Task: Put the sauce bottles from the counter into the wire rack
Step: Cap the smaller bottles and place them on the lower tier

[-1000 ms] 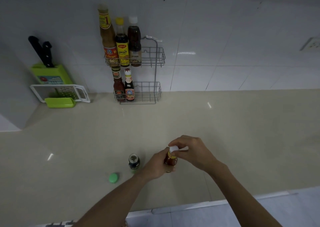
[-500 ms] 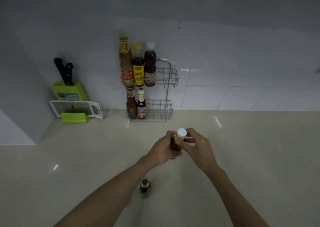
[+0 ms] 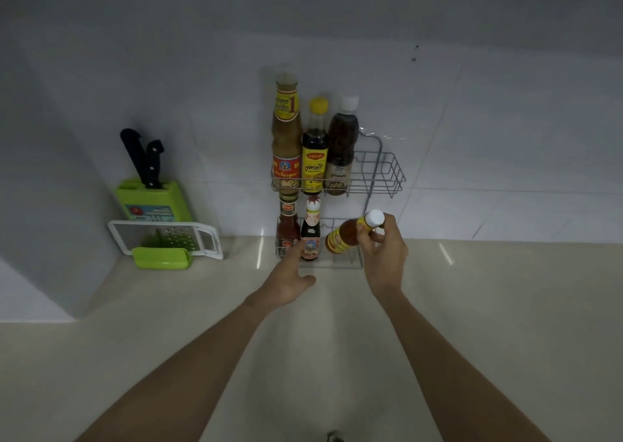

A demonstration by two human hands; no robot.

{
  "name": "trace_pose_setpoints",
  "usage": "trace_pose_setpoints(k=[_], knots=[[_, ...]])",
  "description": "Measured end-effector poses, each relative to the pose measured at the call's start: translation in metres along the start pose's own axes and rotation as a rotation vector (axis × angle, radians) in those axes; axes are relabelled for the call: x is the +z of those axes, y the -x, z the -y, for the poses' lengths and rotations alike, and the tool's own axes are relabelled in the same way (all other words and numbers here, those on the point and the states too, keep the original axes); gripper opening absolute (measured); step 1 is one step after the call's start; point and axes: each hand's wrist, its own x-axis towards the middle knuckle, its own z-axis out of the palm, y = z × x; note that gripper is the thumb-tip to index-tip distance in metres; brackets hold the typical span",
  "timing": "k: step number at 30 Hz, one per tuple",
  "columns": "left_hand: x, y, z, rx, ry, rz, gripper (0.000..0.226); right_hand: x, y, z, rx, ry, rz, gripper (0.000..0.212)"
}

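- Sauce bottle, amber with a yellow label and white cap (image 3: 347, 237), is held tilted, base toward ten o'clock, at the open right end of the lower basket of the grey wire rack (image 3: 387, 172).
- Uprighting is judged needed before lowering beside the dark bottle with the red-and-white neck (image 3: 310, 236); its base should clear the front wire.
- Right hand (image 3: 382, 249) is closed round the bottle's neck, fingers curled.
- Left hand (image 3: 290, 281) is loosely open and empty, fingertips at the basket's front.

Beige counter (image 3: 472, 307): rack (image 3: 387, 172), grater (image 3: 165, 239).
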Motion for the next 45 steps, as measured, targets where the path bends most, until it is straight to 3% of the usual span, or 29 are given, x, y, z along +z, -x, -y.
trace_pose_setpoints(k=[9, 22, 28, 45], knots=[[0.004, -0.039, 0.020, 0.077, -0.213, 0.139, 0.095, 0.033, -0.033, -0.037, -0.029, -0.018, 0.062, 0.024], [0.014, -0.048, 0.044, 0.122, -0.498, 0.178, 0.098, 0.052, -0.085, -0.056, -0.087, 0.306, 0.421, 0.029], [0.014, -0.051, 0.049, 0.118, -0.541, 0.207, 0.098, 0.057, -0.096, -0.056, -0.058, 0.343, 0.554, 0.031], [0.014, -0.046, 0.046, 0.080, -0.606, 0.210, 0.095, 0.070, -0.091, -0.059, 0.015, 0.397, 0.472, 0.038]])
